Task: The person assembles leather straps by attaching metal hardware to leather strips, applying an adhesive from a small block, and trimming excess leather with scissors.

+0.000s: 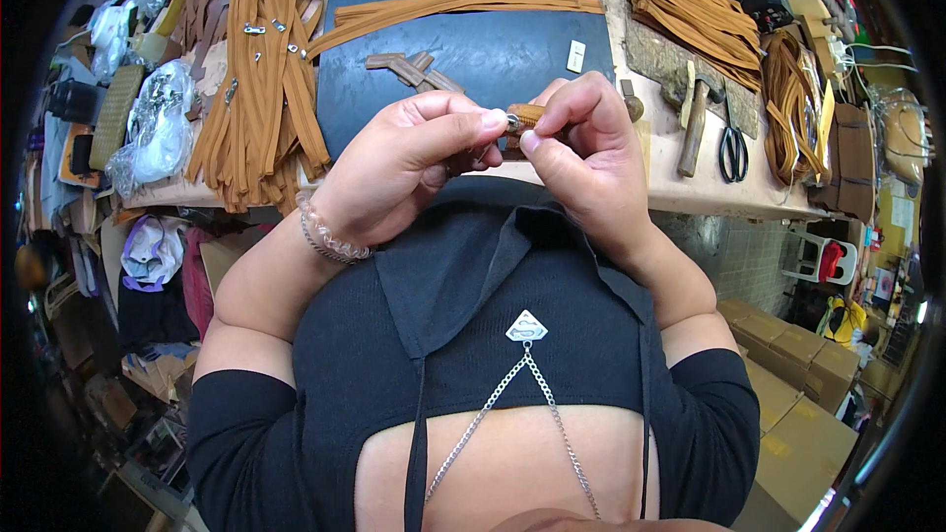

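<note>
Close to my body, at the table's near edge, my two hands meet. My left hand point(419, 148) pinches a small silver zipper slider point(512, 122) between thumb and forefinger. In my right hand point(591, 143), thumb and fingers are closed on the end of a tan-brown zipper point(529, 115). The slider touches that end; whether the tape runs through it cannot be made out. Behind the hands lies a dark mat point(379, 10) with a long tan zipper strip point(453, 2) across it. Short brown strips point(414, 71) lie beside my left hand.
A pile of tan zippers point(266, 108) with several loose sliders lies at left. At right are a hammer point(694, 128), black-handled scissors point(733, 153), and zipper bundles point(690, 15). A small pale block point(575, 56) sits on the mat. Cardboard boxes point(788, 355) stand below the table at right.
</note>
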### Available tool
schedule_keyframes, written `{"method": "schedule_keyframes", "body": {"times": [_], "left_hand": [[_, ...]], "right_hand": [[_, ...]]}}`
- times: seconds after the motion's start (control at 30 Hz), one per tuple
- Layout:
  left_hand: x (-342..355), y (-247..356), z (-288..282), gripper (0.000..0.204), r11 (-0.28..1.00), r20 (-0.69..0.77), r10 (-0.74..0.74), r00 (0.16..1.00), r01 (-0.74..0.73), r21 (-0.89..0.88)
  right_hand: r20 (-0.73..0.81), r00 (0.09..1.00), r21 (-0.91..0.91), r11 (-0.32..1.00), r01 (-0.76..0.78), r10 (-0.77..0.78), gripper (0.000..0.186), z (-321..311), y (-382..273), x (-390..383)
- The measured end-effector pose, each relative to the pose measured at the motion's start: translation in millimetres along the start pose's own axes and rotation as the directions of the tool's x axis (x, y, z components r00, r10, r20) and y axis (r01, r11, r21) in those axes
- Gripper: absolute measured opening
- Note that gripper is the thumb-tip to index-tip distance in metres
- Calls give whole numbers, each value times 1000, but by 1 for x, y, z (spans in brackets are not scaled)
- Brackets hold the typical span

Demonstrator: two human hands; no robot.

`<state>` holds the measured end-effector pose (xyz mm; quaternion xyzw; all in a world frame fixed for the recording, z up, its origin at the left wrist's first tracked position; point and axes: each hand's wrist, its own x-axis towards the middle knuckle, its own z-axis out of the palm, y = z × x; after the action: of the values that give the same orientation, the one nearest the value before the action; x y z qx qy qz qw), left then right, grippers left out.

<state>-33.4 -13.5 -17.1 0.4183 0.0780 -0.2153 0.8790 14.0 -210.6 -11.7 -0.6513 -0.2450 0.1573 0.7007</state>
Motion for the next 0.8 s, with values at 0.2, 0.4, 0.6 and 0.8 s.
{"method": "schedule_keyframes", "body": {"times": [0.2, 0.4, 0.6, 0.8], "left_hand": [[-5, 2, 2, 14, 999, 14, -28, 1000, 28, -21], [-6, -8, 3, 12, 998, -10, 47, 999, -48, -29], [-9, -9, 8, 12, 994, -1, 113, 994, -113, 0], [-11, -9, 12, 14, 995, -24, 93, 995, -94, -34]], "right_hand": [[-13, 999, 25, 999, 33, -33, 16, 2, 2, -4], [-10, 996, -26, 996, 86, -86, 16, 5, 1, -9], [-18, 994, 12, 994, 106, -105, 17, 6, -1, -13], [-44, 988, 60, 987, 148, -146, 19, 11, 2, -15]]}}
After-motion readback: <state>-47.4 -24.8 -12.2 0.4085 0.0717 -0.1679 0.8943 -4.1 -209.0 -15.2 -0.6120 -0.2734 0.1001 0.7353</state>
